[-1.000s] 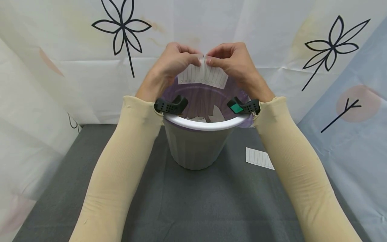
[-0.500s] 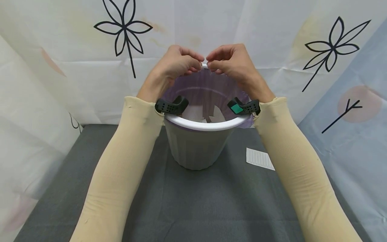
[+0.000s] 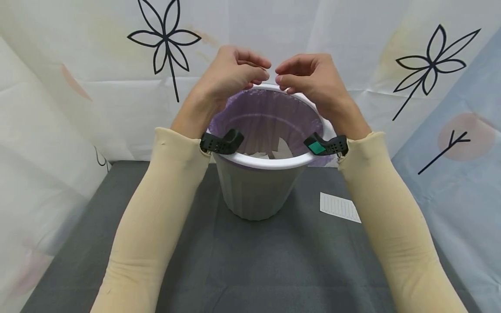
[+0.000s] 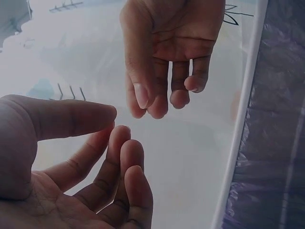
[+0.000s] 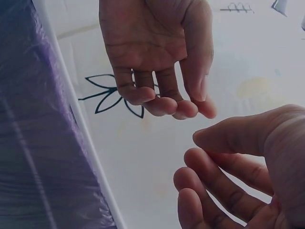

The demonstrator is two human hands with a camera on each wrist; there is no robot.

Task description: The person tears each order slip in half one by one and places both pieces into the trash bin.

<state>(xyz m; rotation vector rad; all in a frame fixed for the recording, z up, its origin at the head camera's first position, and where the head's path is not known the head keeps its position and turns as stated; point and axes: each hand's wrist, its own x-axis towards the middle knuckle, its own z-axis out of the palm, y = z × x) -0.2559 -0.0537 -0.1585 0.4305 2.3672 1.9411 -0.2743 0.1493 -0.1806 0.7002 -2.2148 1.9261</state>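
A white waste bin (image 3: 254, 191) with a purple liner (image 3: 270, 104) stands on the table, and pieces of white paper (image 3: 282, 150) lie inside it. Over its far rim my left hand (image 3: 231, 76) hovers with loosely bent fingers and nothing in them. My right hand (image 3: 313, 80) faces it across a small gap, its fingers likewise loosely bent and holding nothing. Both wrist views show the bare fingertips of the two hands apart from each other. To the right of the bin a slip of lined white paper (image 3: 339, 207) lies flat.
A dark grey cloth (image 3: 250, 261) covers the table. Behind it hangs a pale curtain (image 3: 98, 108) printed with black flower outlines, and a bluish curtain (image 3: 462, 174) hangs on the right. A thin dark cord (image 3: 101, 161) shows at the back left corner.
One second ago both hands pinched a torn slip of paper above the bin. They let it go, and it dropped in. Since then the hands have moved slightly apart.
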